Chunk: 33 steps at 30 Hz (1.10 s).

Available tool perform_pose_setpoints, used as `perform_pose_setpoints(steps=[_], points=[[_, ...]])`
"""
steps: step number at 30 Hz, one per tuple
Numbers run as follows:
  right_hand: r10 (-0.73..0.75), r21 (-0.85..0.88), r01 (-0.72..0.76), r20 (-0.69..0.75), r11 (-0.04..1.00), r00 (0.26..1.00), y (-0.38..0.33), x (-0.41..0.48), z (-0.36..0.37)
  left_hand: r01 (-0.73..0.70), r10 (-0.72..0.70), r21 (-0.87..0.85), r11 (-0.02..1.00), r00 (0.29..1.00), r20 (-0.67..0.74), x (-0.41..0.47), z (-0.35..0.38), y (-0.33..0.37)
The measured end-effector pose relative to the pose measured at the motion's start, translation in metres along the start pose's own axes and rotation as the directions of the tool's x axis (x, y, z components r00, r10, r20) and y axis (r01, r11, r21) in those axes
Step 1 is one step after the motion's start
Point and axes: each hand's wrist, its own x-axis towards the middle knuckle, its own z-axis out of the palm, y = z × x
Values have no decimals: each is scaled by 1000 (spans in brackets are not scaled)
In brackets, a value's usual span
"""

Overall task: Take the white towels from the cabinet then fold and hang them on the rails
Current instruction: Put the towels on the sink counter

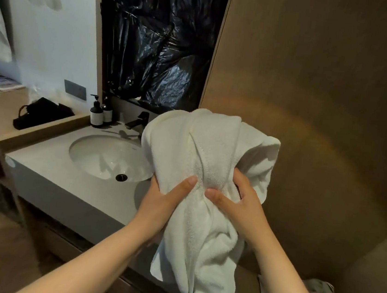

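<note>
White towel bunched, held in air before person, over right end of table, just right of sink. Left hand grips towel's left edge, thumb on top; fingers hidden behind cloth, probably curled under. Right hand grips middle folds, thumb pressed in, fingers tucked into cloth. Towel's lower part hangs below both hands. Tap and two bottles behind sink.

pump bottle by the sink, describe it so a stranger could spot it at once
Start at the round white basin sunk in the grey stone counter. At its back left, left of the black faucet, stand two dark bottles with white labels. The dark pump bottle is the nearer, left one, partly covering the other bottle.
</note>
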Motion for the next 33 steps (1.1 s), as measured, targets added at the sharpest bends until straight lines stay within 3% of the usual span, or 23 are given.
perform_pose_setpoints(steps=[12,20,27,33], points=[[158,-9,-157,31,987,987,77,66,53,172,-172,-23,985,985,13,73,-51,-60],[321,-23,-320,43,947,946,138,128,107,314,-307,80,946,947,-90,140,-101,-112],[443,-109,-433,95,895,891,188,172,142,407,-402,253,878,913,-74,176,-136,-168],[494,-109,-488,46,866,868,205,172,150,474,-475,253,844,878,-58,181,-147,-192]])
